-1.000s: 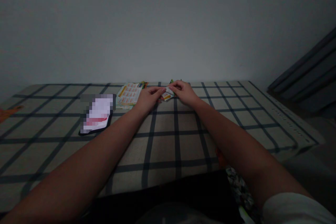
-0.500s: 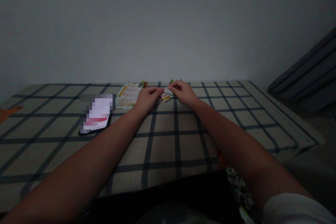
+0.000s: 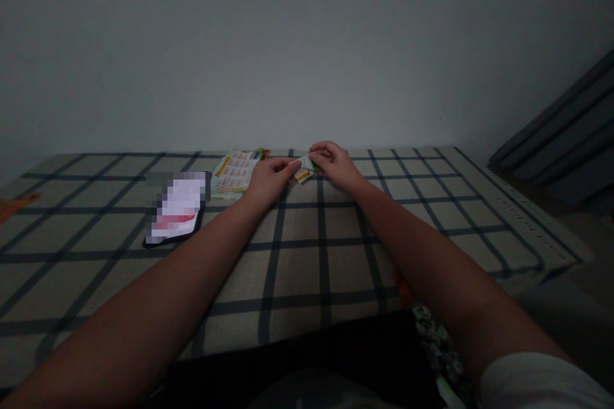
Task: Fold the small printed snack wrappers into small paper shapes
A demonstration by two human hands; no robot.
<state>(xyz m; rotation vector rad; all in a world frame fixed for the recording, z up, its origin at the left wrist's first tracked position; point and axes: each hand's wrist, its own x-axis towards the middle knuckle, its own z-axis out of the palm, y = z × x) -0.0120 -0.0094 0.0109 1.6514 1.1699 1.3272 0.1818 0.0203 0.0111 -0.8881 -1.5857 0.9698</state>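
My left hand (image 3: 271,177) pinches the left side of a small folded piece of printed paper (image 3: 303,172), white with a yellow strip and some green. Fingers of my right hand (image 3: 334,163) close on the paper's upper right part. The folded paper sits between both hands, just above or on the checked cloth; which one I cannot tell. Left of my left hand lies a stack of printed sheets (image 3: 234,172) with yellow headings and rows of reddish boxes, partly covered by that hand.
A phone with a lit, blurred screen (image 3: 177,208) lies left of my left forearm. The checked tablecloth (image 3: 297,268) covers the table, which meets a grey wall (image 3: 307,45) at the back. A dark curtain (image 3: 566,134) hangs at the right.
The folded paper's top layer has shifted, showing more of its white printed face. My right hand has moved slightly up and its fingers have changed their hold; my left hand stays nearly still.
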